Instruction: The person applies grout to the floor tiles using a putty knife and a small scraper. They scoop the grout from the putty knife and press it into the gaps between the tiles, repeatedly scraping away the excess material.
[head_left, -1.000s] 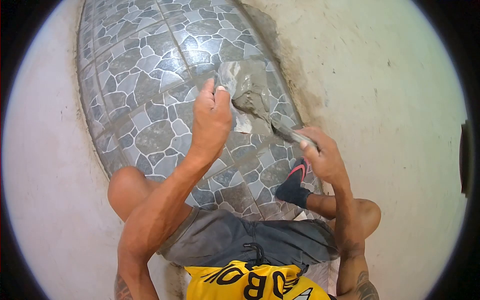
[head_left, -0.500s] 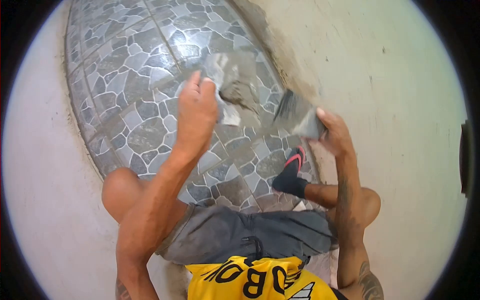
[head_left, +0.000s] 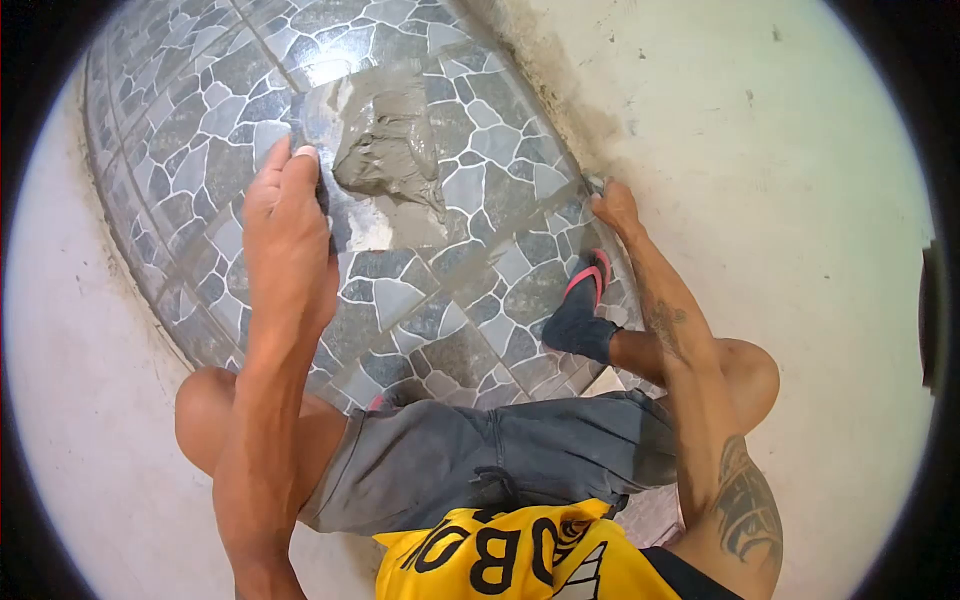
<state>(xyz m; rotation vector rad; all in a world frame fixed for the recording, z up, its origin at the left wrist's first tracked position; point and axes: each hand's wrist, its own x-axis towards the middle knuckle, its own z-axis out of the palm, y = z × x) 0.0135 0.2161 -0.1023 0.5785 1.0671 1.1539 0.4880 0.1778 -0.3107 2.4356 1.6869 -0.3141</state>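
Observation:
My left hand (head_left: 282, 215) is closed on the near edge of a flat metal plate (head_left: 362, 228), held above the tiles. A grey heap of wet mortar (head_left: 385, 155) lies on the plate, with thinner smears around it. Over at the right, my right hand (head_left: 618, 208) is down at the joint between floor and wall, its fingers closed on a putty knife (head_left: 596, 184). Only a small part of that tool shows; its blade is mostly hidden.
Stone-patterned floor tiles (head_left: 480, 195) run between two pale walls. Along the right wall (head_left: 720, 200), the lower edge is rough and smeared grey. My foot in a dark sock and pink-strapped flip-flop (head_left: 585, 305) stands close below my right hand.
The putty knife has moved from beside the plate, up and away to the wall's lower edge. My left hand and the mortar-covered plate have shifted left in view.

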